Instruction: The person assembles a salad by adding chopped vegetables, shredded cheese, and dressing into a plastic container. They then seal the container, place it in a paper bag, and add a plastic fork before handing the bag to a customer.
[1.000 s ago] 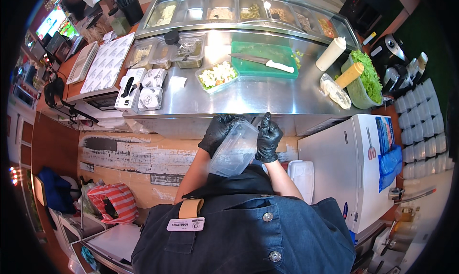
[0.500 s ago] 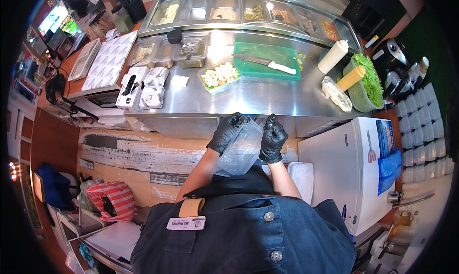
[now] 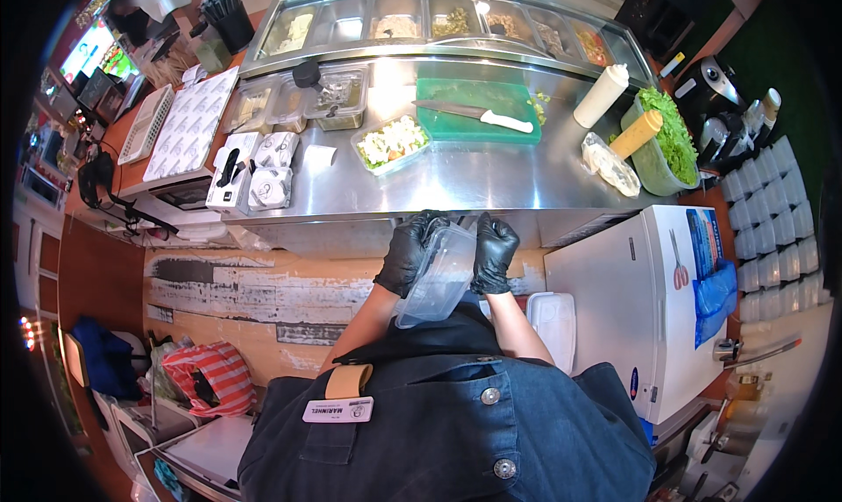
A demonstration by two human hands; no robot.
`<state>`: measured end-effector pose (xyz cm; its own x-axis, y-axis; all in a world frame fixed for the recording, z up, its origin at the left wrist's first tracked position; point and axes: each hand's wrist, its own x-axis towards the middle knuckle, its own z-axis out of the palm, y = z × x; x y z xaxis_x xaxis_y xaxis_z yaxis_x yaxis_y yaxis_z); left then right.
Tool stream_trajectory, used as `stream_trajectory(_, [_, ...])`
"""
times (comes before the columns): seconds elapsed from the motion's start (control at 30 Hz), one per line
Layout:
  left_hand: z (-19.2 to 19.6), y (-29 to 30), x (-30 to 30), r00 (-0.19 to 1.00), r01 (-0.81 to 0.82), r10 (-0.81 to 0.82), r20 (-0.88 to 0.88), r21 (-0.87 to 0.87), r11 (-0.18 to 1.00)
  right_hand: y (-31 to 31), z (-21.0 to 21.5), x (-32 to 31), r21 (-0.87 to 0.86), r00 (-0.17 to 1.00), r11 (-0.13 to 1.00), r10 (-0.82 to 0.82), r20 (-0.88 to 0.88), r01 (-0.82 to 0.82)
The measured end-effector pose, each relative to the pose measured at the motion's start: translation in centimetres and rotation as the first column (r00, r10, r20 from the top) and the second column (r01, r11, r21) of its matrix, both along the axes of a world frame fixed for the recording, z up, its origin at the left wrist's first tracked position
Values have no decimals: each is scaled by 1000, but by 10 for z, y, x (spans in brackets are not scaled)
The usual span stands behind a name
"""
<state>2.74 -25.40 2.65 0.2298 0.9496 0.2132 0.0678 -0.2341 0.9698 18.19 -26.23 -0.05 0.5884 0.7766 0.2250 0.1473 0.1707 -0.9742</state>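
Observation:
My left hand [image 3: 409, 253], in a black glove, is closed around the upper left edge of a clear plastic container [image 3: 441, 278], tilted in front of my apron. My right hand [image 3: 495, 251], also black-gloved, is curled closed beside the container's right edge; what its fingers hold, if anything, is hidden. Beyond them on the steel counter stands a clear tub of chopped salad with white pieces [image 3: 392, 144]. To its right a knife with a white handle [image 3: 474, 113] lies on a green cutting board [image 3: 443, 135].
White [image 3: 602, 96] and yellow [image 3: 638, 134] squeeze bottles stand at the counter's right, near a tub of lettuce [image 3: 671, 142]. Metal food pans [image 3: 340, 22] line the back. Lidded tubs [image 3: 338, 97] and white boxes [image 3: 230, 170] sit left. A white freezer [image 3: 601, 278] is at my right.
My right hand has turned slightly and shifted a little left, closer to the container. The container is more upright. The whole view has shifted slightly.

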Motion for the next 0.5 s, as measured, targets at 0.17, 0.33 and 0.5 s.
stream_trajectory(0.17, [9, -9, 6, 981, -142, 154, -121, 98, 985, 6, -5, 0, 25, 999, 999, -31, 24, 31])
stream_trajectory(0.33, [14, -14, 15, 964, -225, 244, -106, 162, 961, 9, 2, 0, 133, 981, 981, -155, 118, 139])
stream_trajectory(0.5, [9, -14, 2, 966, -211, 226, -122, 130, 969, 7, 18, 1, 199, 957, 971, 72, 280, -131])
